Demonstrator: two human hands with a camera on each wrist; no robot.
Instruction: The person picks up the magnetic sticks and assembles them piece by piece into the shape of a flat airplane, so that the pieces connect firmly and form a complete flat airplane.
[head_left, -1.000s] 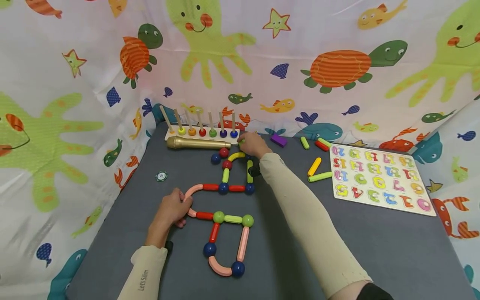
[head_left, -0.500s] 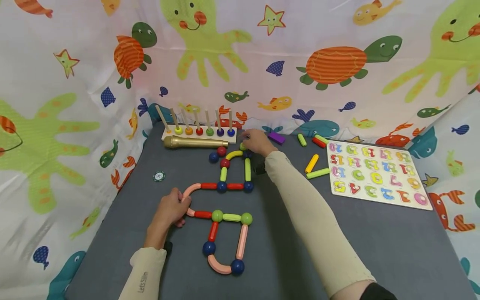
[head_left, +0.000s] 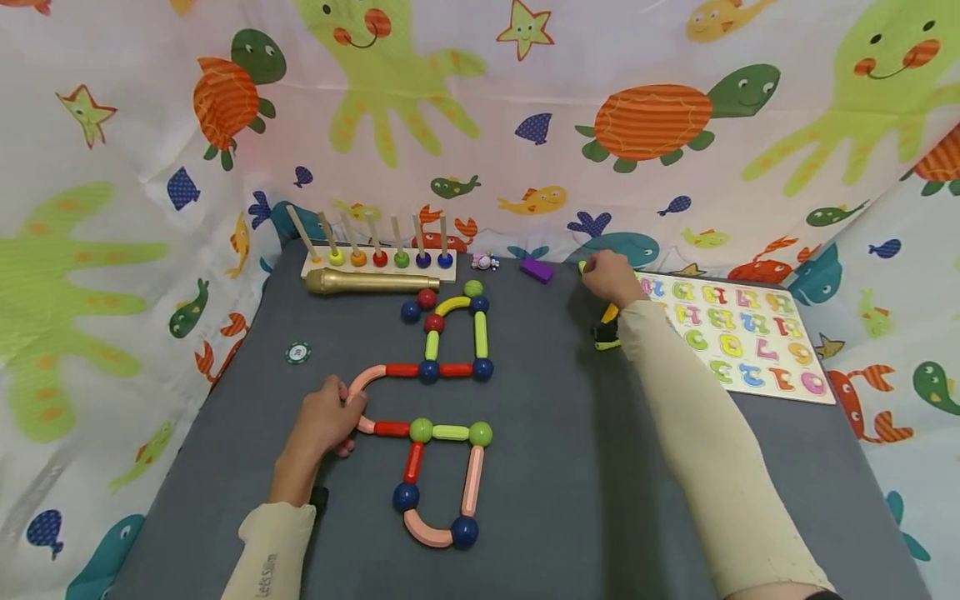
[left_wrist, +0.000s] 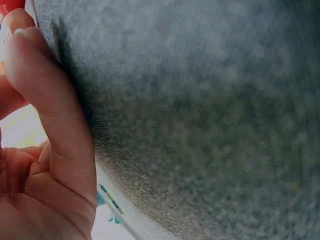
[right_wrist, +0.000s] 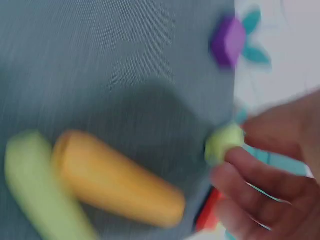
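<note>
My left hand [head_left: 322,421] pinches a pink curved stick [head_left: 366,379] at the left side of a figure built from sticks and balls. Red sticks [head_left: 402,370] join that curve to the upper and lower loops. On the upper loop, a green ball [head_left: 473,288] touches a blue ball [head_left: 479,304]. Far to the right, my right hand [head_left: 611,277] pinches a short green stick [right_wrist: 222,142] between thumb and fingers. Near it lie a yellow-orange stick [right_wrist: 120,180], a longer green stick [right_wrist: 42,185] and a red stick [right_wrist: 209,210], blurred in the right wrist view.
A number puzzle board [head_left: 780,396] lies right of my right hand. At the back stand a peg rack [head_left: 315,268], a gold microphone [head_left: 367,282], a small figurine [head_left: 485,262] and a purple block [head_left: 536,269]. A poker chip [head_left: 297,353] lies at left.
My right hand has left the green ball at the top of the figure and moved right to the short green stick. My left hand stays on the pink curve. The head view has shifted slightly.
</note>
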